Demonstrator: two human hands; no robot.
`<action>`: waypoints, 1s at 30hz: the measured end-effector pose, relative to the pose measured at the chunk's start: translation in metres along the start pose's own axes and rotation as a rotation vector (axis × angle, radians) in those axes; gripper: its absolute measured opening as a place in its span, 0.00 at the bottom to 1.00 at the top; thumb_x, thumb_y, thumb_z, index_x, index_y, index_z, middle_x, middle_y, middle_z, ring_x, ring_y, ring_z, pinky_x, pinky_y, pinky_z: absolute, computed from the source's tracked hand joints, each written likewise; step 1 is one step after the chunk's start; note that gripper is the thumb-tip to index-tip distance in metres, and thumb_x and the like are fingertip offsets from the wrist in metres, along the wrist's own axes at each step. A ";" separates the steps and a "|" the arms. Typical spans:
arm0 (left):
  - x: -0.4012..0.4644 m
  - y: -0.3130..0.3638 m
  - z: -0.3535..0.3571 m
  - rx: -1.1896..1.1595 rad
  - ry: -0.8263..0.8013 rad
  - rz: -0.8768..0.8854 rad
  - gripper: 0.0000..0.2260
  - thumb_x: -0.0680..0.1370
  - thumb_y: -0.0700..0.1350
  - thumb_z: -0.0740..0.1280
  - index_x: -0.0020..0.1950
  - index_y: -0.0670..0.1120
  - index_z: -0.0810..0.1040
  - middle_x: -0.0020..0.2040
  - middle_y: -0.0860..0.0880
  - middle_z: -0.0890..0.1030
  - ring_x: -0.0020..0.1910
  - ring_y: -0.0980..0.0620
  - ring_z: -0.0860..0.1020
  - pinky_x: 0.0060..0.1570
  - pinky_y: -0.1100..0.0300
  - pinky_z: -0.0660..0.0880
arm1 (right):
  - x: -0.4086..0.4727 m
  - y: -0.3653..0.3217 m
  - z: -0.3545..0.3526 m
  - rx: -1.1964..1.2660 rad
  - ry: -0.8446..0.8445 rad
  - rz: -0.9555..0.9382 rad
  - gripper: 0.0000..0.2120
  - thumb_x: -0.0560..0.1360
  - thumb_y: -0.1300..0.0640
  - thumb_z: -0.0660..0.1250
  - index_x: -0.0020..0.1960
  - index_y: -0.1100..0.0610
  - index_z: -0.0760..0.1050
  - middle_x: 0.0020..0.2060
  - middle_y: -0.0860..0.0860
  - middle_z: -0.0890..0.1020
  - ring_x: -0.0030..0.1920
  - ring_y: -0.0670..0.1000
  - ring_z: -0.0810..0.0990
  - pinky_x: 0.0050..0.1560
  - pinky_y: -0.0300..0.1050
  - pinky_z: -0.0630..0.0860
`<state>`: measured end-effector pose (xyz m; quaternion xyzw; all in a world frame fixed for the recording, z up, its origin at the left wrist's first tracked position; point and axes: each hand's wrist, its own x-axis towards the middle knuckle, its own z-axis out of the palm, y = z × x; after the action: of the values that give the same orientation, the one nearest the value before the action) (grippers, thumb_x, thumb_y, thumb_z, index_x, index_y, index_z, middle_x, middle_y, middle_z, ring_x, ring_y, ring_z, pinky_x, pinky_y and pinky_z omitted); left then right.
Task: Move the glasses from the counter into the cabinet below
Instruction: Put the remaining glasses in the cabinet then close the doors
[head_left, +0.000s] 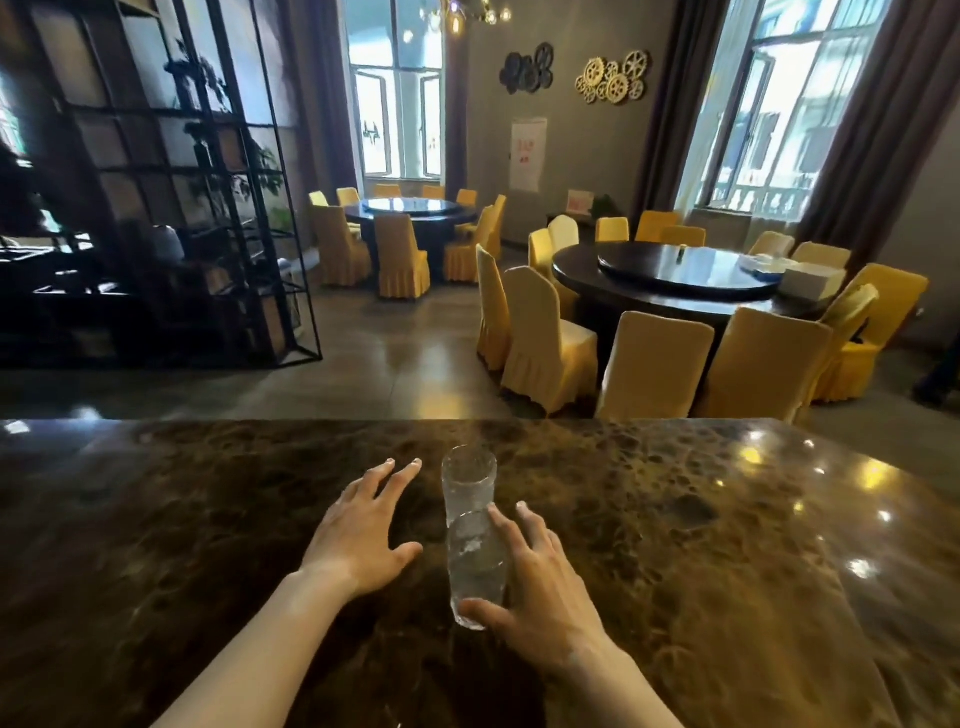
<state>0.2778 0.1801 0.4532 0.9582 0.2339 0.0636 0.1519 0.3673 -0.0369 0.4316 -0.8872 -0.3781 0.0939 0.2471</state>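
Brown marbled stone forms the surface (675, 519), glossy with light spots toward its right edge. Near the middle of it, closer to the front edge than the far one, stand two clear glasses, apparently stacked one inside the other: the upper glass (468, 480) rises out of the lower glass (475, 569), and the stack leans slightly.

The right hand (535, 587) holds the lower glass, thumb at its base and fingers (501, 525) curved along its right side. The left hand (363, 530) hovers just left of the stack, palm down, fingers spread and straight, not touching the glass; whether it rests on the surface cannot be told.

Beyond the far edge is a dining room with round dark tables (670, 280), yellow covered chairs (652, 364), a black metal shelf (171, 208) at left and tall windows (769, 119).
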 end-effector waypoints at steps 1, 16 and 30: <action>0.009 0.002 0.002 0.009 -0.015 0.010 0.45 0.73 0.58 0.74 0.78 0.66 0.44 0.81 0.54 0.50 0.79 0.47 0.53 0.75 0.44 0.60 | 0.003 -0.001 0.002 0.013 -0.011 -0.020 0.50 0.70 0.36 0.75 0.80 0.37 0.46 0.83 0.46 0.48 0.82 0.52 0.49 0.77 0.55 0.62; 0.129 0.038 0.018 0.041 -0.294 0.442 0.40 0.69 0.49 0.80 0.74 0.64 0.62 0.70 0.54 0.65 0.68 0.50 0.67 0.64 0.53 0.74 | 0.032 -0.010 0.004 0.089 -0.047 0.012 0.49 0.71 0.48 0.78 0.82 0.42 0.51 0.69 0.44 0.65 0.67 0.49 0.76 0.69 0.41 0.72; -0.012 -0.035 -0.042 -0.129 -0.050 0.303 0.42 0.62 0.61 0.79 0.71 0.70 0.62 0.58 0.64 0.69 0.57 0.56 0.74 0.56 0.56 0.78 | -0.072 -0.007 -0.042 0.203 0.148 -0.077 0.43 0.57 0.34 0.78 0.69 0.43 0.72 0.58 0.37 0.73 0.57 0.34 0.77 0.55 0.26 0.71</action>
<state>0.2438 0.2151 0.4809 0.9721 0.0785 0.0769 0.2074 0.3273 -0.0999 0.4700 -0.8470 -0.3811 0.0564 0.3663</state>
